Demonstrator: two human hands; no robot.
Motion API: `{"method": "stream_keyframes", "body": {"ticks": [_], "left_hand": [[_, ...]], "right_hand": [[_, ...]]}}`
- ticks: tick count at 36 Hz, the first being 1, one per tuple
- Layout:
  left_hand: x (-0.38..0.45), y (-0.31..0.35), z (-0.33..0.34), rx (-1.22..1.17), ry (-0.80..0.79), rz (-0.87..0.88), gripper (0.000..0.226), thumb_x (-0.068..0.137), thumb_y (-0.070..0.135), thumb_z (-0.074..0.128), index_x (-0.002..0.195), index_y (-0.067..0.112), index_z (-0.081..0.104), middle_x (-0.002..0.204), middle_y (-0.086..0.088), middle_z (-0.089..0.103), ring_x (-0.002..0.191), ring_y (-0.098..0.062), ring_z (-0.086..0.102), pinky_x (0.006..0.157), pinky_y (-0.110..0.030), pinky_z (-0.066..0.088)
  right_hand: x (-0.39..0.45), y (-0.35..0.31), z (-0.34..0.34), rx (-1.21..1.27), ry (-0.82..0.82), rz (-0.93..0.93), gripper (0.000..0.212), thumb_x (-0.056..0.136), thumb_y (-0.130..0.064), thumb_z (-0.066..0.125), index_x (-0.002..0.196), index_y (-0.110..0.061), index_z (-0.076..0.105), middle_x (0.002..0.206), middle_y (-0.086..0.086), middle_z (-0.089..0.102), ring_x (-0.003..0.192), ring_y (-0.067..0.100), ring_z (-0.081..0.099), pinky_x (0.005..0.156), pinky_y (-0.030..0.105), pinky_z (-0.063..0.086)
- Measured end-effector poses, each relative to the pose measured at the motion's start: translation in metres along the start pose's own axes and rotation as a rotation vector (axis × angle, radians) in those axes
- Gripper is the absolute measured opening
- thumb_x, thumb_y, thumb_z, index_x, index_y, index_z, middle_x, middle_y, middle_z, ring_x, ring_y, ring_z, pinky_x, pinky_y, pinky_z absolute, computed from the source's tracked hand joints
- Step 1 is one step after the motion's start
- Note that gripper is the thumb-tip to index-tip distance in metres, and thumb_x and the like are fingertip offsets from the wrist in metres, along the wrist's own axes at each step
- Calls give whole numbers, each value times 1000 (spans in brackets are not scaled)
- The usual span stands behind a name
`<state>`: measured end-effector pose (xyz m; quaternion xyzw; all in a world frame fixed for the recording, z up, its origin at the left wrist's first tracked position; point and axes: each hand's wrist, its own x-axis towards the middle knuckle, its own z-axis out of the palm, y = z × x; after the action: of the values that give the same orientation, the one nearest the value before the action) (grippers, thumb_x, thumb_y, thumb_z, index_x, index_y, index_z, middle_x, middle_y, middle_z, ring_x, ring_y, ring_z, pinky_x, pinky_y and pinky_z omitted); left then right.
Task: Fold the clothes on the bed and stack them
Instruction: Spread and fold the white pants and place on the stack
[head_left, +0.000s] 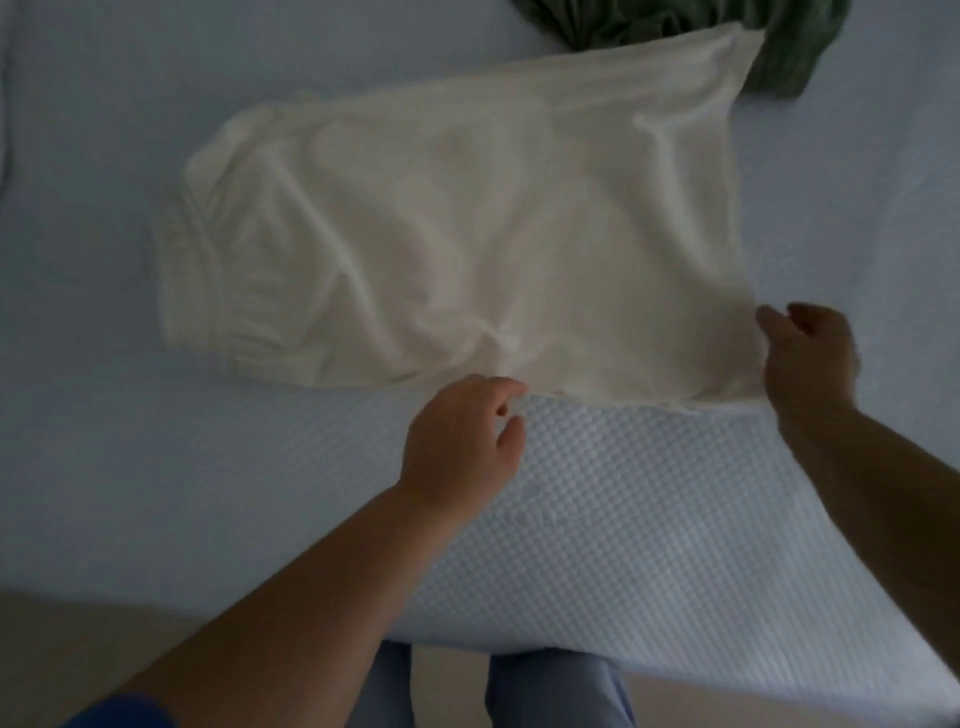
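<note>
While the picture is dim and somewhat blurred, a white garment (457, 244) can be seen spread across the pale blue bed (104, 467), its length running from the left toward the upper right. Gathered, wrinkled cloth is seen at the left end of the garment, and the right part is lifted slightly off the sheet along its near edge. At the near edge, about midway along, the left hand (460, 447) is placed with its fingers curled, and the hem appears to be pinched between thumb and fingertips, though the blur keeps the contact from being made out with certainty. At the near right corner, the cloth is gripped by the right hand (808, 358), the thumb being laid on top of the fabric and the fingers bent behind it. A green garment (779, 47) is bunched at the top of the view, and its lower part is partly covered by the far right corner of the white one. A textured, dotted weave is shown on the near part of the bed cover beneath the hands. Two legs in light blue trousers (561, 686) are seen at the foot of the view, just beside the edge of the bed, and a strip of beige floor (130, 634) is visible at the lower left.
</note>
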<state>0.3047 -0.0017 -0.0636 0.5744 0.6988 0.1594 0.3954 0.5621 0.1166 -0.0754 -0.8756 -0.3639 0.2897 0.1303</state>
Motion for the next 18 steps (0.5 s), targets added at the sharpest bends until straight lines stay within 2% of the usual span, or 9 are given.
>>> {"method": "stream_keyframes", "body": {"ticks": [3, 6, 8, 10, 14, 18], "left_hand": [[-2, 9, 29, 91, -46, 55, 47, 71, 15, 69, 117, 5, 64, 100, -16, 67, 94, -34, 63, 83, -41, 51], [12, 10, 48, 195, -33, 42, 64, 77, 26, 67, 137, 11, 47, 125, -14, 55, 119, -31, 49, 97, -39, 38], [24, 11, 56, 247, 6, 15, 68, 79, 34, 64, 140, 16, 41, 128, -12, 52, 121, -29, 45, 97, -39, 33], [36, 13, 60, 303, 62, -25, 68, 76, 42, 65, 137, 19, 45, 122, -12, 54, 117, -29, 47, 94, -40, 34], [53, 26, 69, 303, 182, -155, 65, 65, 63, 67, 118, 26, 60, 113, -9, 57, 109, -28, 52, 89, -37, 34], [67, 46, 83, 268, 217, -225, 67, 58, 71, 67, 107, 25, 62, 110, -8, 56, 105, -29, 53, 87, -37, 36]], "right_hand": [[-18, 37, -7, 86, -101, 106, 37, 83, -44, 59, 111, -20, 61, 106, 0, 61, 96, 19, 55, 80, 35, 44], [-22, 54, -8, 156, -229, 129, 25, 74, -46, 64, 89, -26, 63, 92, -5, 64, 90, 19, 59, 77, 37, 47], [-17, 58, -8, 179, -281, 117, 16, 73, -41, 67, 82, -28, 64, 89, -7, 66, 87, 18, 61, 77, 37, 49], [-10, 58, -7, 197, -295, 84, 7, 77, -36, 67, 77, -30, 64, 84, -7, 66, 84, 17, 62, 77, 38, 51], [1, 51, -5, 170, -297, 25, 15, 77, -42, 63, 70, -29, 61, 77, -8, 63, 76, 15, 58, 65, 34, 47], [8, 49, -4, 189, -346, 29, 18, 81, -46, 60, 75, -28, 62, 87, -8, 64, 89, 16, 60, 77, 36, 48]]}}
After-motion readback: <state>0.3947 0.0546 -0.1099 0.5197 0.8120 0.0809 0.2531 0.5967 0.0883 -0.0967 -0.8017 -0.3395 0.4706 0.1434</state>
